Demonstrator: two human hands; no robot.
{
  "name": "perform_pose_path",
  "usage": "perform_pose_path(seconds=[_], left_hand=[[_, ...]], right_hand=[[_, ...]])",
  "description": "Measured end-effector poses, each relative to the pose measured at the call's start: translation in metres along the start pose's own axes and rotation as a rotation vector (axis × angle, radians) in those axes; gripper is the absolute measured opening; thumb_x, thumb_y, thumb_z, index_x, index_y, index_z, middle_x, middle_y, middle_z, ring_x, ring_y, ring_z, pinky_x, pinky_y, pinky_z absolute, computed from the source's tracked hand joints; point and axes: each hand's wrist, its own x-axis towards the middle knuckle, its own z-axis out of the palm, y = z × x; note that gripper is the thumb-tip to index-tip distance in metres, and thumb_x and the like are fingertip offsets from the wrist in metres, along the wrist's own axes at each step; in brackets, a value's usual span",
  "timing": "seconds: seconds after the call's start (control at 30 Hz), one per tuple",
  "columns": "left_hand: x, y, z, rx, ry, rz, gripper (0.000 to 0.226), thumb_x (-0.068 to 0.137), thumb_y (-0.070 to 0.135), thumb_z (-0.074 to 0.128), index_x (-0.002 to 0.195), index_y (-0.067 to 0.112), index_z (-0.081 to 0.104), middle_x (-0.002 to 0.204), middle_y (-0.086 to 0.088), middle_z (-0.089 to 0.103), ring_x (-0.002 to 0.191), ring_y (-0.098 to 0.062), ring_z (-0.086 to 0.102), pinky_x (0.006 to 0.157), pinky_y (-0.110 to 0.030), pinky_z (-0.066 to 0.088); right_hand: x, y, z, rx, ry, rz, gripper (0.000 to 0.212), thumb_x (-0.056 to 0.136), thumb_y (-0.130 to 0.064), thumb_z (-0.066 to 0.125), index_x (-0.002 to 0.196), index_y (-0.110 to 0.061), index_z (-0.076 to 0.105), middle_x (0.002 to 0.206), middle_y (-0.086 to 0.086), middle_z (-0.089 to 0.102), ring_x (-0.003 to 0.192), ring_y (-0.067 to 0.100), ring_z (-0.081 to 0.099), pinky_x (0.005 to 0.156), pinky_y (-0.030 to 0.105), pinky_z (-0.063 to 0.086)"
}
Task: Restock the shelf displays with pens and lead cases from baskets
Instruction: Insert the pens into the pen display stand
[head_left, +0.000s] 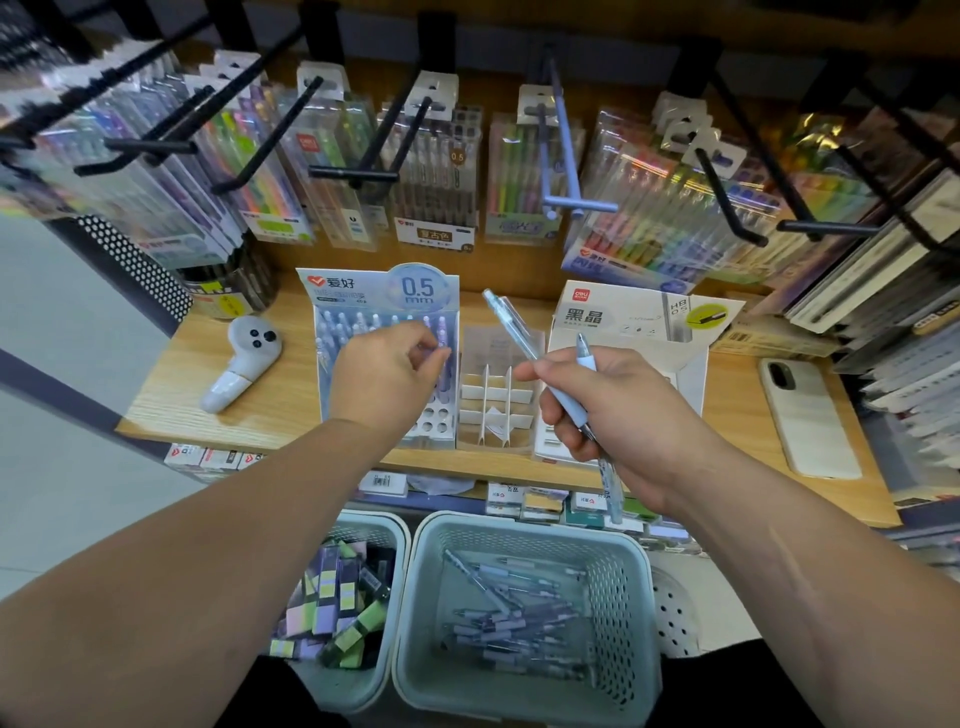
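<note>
A pen display box (332, 301) marked 0.5 mm stands on the wooden shelf (208, 395), with several pens upright in its holes. My left hand (387, 371) hovers over it and pinches the top of a purple pen (442, 332) standing in the display. My right hand (608, 410) grips two light-blue pens (511, 325) in front of the lead case display box (634, 317). Below the shelf, a basket (524, 535) holds several pens, and the basket to its left (384, 525) holds lead cases (332, 618).
A clear divider tray (496, 395) sits between the two display boxes. A white handheld device (241, 364) lies at the shelf's left and a phone (808, 415) at its right. Packs of pens hang from black hooks (353, 174) above.
</note>
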Motion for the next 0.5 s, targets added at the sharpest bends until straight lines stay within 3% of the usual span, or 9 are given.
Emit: perform_pose_path(seconds=[0.1, 0.17, 0.23, 0.33, 0.5], left_hand=[[-0.002, 0.000, -0.003, 0.043, -0.010, 0.012, 0.016, 0.088, 0.032, 0.076, 0.087, 0.016, 0.072, 0.062, 0.015, 0.055, 0.067, -0.018, 0.064, 0.068, -0.034, 0.055], [-0.003, 0.006, -0.007, -0.047, 0.008, -0.042, 0.020, 0.089, 0.032, 0.075, 0.081, 0.015, 0.068, 0.058, 0.012, 0.054, 0.061, -0.015, 0.059, 0.063, -0.033, 0.052], [-0.005, 0.026, -0.017, -0.331, -0.011, -0.176, 0.029, 0.094, 0.033, 0.069, 0.075, 0.011, 0.066, 0.054, 0.005, 0.054, 0.051, -0.010, 0.050, 0.055, -0.028, 0.044], [-0.010, 0.055, -0.035, -0.818, -0.187, -0.378, 0.039, 0.100, 0.036, 0.058, 0.077, 0.005, 0.061, 0.056, -0.007, 0.052, 0.045, -0.011, 0.042, 0.046, -0.021, 0.037], [-0.015, 0.049, -0.053, -1.036, -0.250, -0.478, 0.028, 0.100, 0.027, 0.060, 0.095, 0.000, 0.062, 0.062, -0.003, 0.056, 0.044, -0.012, 0.037, 0.043, -0.020, 0.030]], right_hand=[[0.000, -0.001, 0.001, 0.002, -0.003, -0.006, 0.019, 0.099, -0.026, 0.059, 0.101, -0.016, 0.075, 0.065, 0.000, 0.057, 0.050, 0.012, 0.045, 0.046, 0.024, 0.033], [0.001, -0.001, 0.003, 0.001, -0.010, -0.006, 0.019, 0.099, -0.029, 0.059, 0.102, -0.019, 0.074, 0.065, 0.001, 0.056, 0.049, 0.013, 0.044, 0.045, 0.023, 0.033], [0.003, -0.001, 0.006, -0.008, -0.015, -0.007, 0.018, 0.098, -0.031, 0.061, 0.103, -0.022, 0.075, 0.061, 0.001, 0.055, 0.048, 0.013, 0.041, 0.043, 0.021, 0.032], [0.004, -0.001, 0.012, -0.022, -0.032, -0.023, 0.013, 0.096, -0.031, 0.067, 0.100, -0.024, 0.076, 0.058, 0.000, 0.055, 0.047, 0.013, 0.037, 0.043, 0.022, 0.030], [0.008, -0.002, 0.028, -0.033, -0.044, -0.048, 0.015, 0.093, -0.032, 0.071, 0.094, -0.019, 0.077, 0.063, 0.002, 0.063, 0.048, 0.011, 0.044, 0.042, 0.019, 0.032]])
